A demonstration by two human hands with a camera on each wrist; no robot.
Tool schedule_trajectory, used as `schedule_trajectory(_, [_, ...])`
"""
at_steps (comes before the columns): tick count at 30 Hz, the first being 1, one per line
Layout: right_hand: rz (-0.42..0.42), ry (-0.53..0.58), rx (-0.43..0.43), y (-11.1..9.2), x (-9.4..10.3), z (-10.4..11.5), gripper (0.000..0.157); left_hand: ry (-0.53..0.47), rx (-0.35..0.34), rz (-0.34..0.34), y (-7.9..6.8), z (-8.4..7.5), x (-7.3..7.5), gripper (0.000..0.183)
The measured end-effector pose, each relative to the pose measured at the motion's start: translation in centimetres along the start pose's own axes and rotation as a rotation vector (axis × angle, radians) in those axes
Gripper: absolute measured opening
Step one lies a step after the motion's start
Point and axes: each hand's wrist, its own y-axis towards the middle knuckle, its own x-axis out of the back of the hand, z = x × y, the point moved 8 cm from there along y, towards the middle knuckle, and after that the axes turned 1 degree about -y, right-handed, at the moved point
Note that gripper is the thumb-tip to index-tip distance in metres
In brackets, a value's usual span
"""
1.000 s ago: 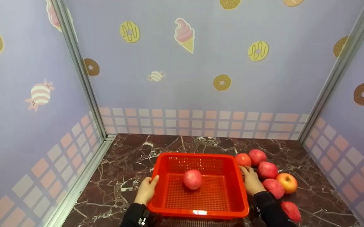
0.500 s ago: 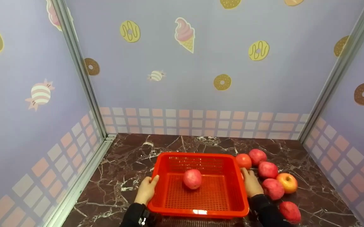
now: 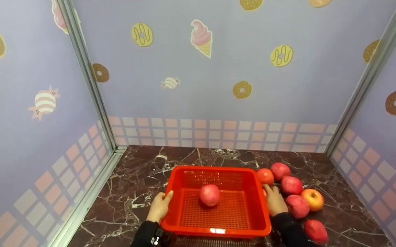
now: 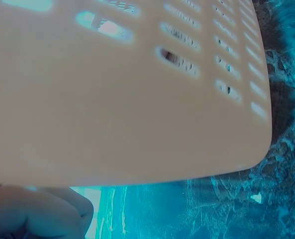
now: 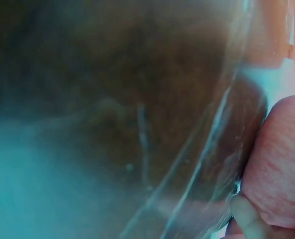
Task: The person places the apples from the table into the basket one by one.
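Note:
A red plastic basket (image 3: pixel 218 214) with slotted walls stands on the marbled tabletop, and one red apple (image 3: pixel 209 195) lies inside it. My left hand (image 3: pixel 158 207) grips the basket's left rim, thumb toward the top. In the left wrist view, bent fingers (image 4: pixel 43 211) show at the basket's edge. Just outside the right wall, my right hand (image 3: pixel 275 202) holds another apple (image 5: pixel 276 164). A fingertip (image 5: pixel 246 214) touches that apple in the right wrist view; the hand and basket mostly hide it in the head view.
To the right of my right hand lie several apples, including a yellow-red one (image 3: pixel 312 199) and a red one nearer me (image 3: pixel 316 231). An orange-red apple (image 3: pixel 265 176) sits by the basket's back right corner. Patterned panels (image 3: pixel 218 103) enclose the back and sides.
My right hand has drawn slightly toward me along the basket's right side, and a sliver of the held apple now shows beside the wall. The left hand and basket have not moved.

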Motion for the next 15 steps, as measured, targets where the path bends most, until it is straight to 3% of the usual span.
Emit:
schedule_trajectory(8, [-0.009,0.007,-0.001,-0.1,0.5,-0.4,0.031,-0.001,0.004,0.002,0.1,-0.1,-0.1,0.033])
schedule_trajectory(15, [-0.049,0.015,0.007,0.1,1.4,-0.5,0.047,-0.020,0.012,0.011,0.0,-0.1,0.0,0.034])
